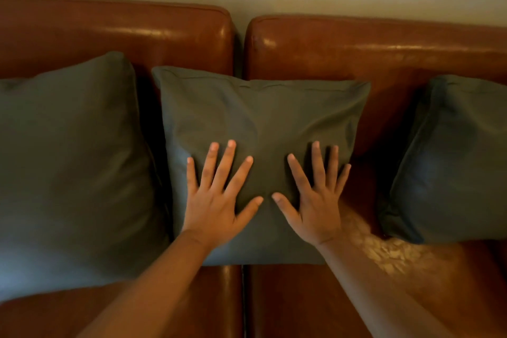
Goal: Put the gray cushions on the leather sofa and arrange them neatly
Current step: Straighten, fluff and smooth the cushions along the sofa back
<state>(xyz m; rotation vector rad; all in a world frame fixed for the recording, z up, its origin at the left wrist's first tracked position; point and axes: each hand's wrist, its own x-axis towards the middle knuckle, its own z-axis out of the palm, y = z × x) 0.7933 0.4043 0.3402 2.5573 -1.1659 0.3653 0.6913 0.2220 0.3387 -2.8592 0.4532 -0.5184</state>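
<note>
Arranging step: left hand (216, 200) and right hand (315, 200), fingers (223, 164) spread flat, press the middle gray cushion (263, 123) against the leather sofa (356, 46) backrest, over the seam, between the left cushion (71, 162) and right cushion (450, 159). Next move probably needs squaring and even spacing. No legible writing

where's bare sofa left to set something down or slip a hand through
Widest bare leather: between the middle cushion and the right cushion, up the sofa back. A seat strip in front of the cushions is also free. Crowded: the left cushion nearly meets the middle one, where left hand and right hand press flat.
</note>
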